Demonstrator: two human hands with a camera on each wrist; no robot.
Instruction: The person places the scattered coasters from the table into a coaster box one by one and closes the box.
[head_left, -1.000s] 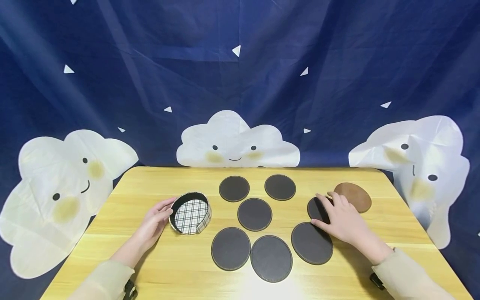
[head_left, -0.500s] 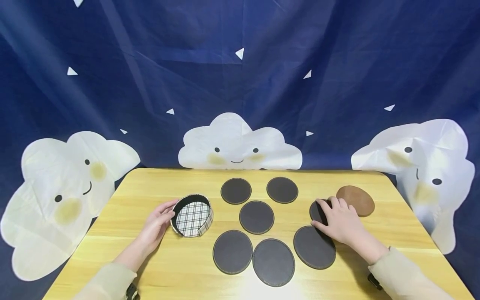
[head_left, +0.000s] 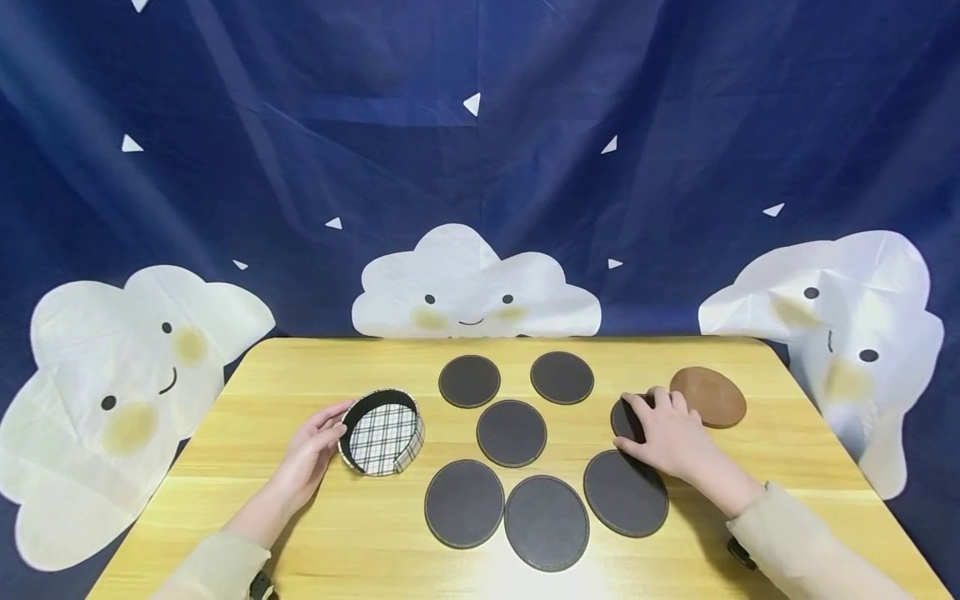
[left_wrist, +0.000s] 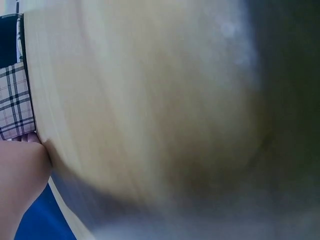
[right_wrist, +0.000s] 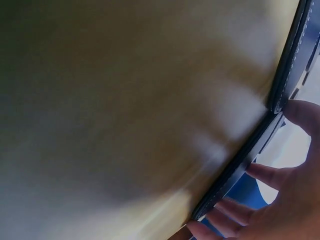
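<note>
My left hand (head_left: 311,446) holds the rim of a round coaster holder (head_left: 411,454) from its left side, thumb at the edge. The holder has a black inner wall and a plaid base; its plaid side (left_wrist: 15,102) also shows at the left of the left wrist view. At the right of the table, my right hand (head_left: 671,437) spans a round black coaster (head_left: 624,419), thumb on the near edge and index finger on the far edge. The palm hides part of this coaster. Right below it lies another black coaster (head_left: 626,496) with a stitched rim.
Several more black coasters, such as the middle one (head_left: 512,433), lie flat on the wooden table (head_left: 360,533). Behind the right hand lies a brown coaster (head_left: 708,397). A blue curtain (head_left: 480,167) with white clouds hangs behind the table.
My right hand has shifted slightly left, and the black coaster under it has slid a little left with it. The left hand and the holder stay in place.
</note>
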